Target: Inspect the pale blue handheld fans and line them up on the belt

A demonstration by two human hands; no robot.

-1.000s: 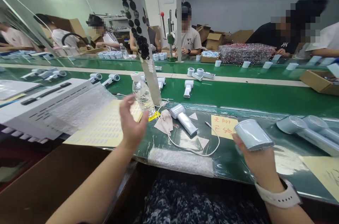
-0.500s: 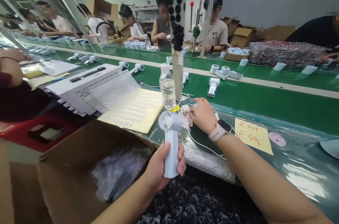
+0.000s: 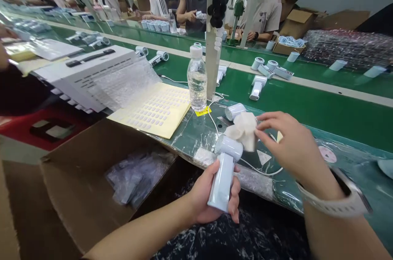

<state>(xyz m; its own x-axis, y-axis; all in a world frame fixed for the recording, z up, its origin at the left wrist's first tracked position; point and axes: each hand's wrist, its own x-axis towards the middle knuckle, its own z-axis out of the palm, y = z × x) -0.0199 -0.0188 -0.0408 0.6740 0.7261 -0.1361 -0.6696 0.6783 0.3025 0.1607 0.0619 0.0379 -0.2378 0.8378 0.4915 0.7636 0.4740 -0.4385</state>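
Observation:
My left hand (image 3: 201, 199) is wrapped round the handle of a pale blue handheld fan (image 3: 221, 182). The fan's round head points up, close to the table edge. Between the thumb and fingers of my right hand (image 3: 290, 145) is a crumpled white cloth (image 3: 247, 125), held just above the fan head; whether it touches the fan I cannot tell. Behind the cloth lies another pale blue cylindrical piece (image 3: 235, 111), partly covered. A white cable (image 3: 270, 173) loops on the table under my right hand.
A water bottle (image 3: 197, 82) stands by a post (image 3: 212, 63). To the left lie a sheet of stickers (image 3: 172, 125) and a white case (image 3: 89, 69). A cardboard box (image 3: 76, 170) holding plastic bags sits below. More fans (image 3: 258, 87) rest on the green belt (image 3: 307, 108); co-workers sit beyond.
My right hand has picked the white cloth up off the table and brought it to the fan. The fan has turned, so its front grille no longer faces me. The view has tilted down.

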